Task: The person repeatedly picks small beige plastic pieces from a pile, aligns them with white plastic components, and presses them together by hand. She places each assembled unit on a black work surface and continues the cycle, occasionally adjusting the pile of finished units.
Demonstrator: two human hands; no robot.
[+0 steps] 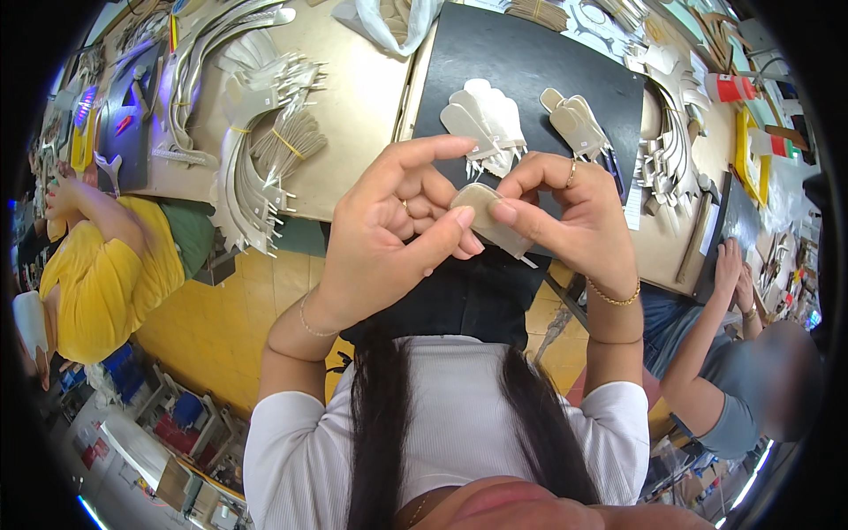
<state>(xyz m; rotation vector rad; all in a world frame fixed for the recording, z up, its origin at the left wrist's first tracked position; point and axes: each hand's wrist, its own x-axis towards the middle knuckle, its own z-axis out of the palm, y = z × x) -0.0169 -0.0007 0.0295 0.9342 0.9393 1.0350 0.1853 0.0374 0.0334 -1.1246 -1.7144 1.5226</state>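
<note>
Right hand (574, 212): thumb and index finger pinching rounded beige piece (478, 200). Left hand (380, 221): index finger raised, thumb at piece's left edge; grip cannot be told. Beyond the fingers: fanned pale pieces (481, 110) on black mat (530, 51).

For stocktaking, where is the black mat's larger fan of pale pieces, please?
In the head view, the larger fan lies upper centre, just left of the smaller fan.

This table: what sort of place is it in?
Probably a leather-goods workshop: a banded bundle of strips, pale cut pieces on a black board, and a person in yellow nearby.
</note>
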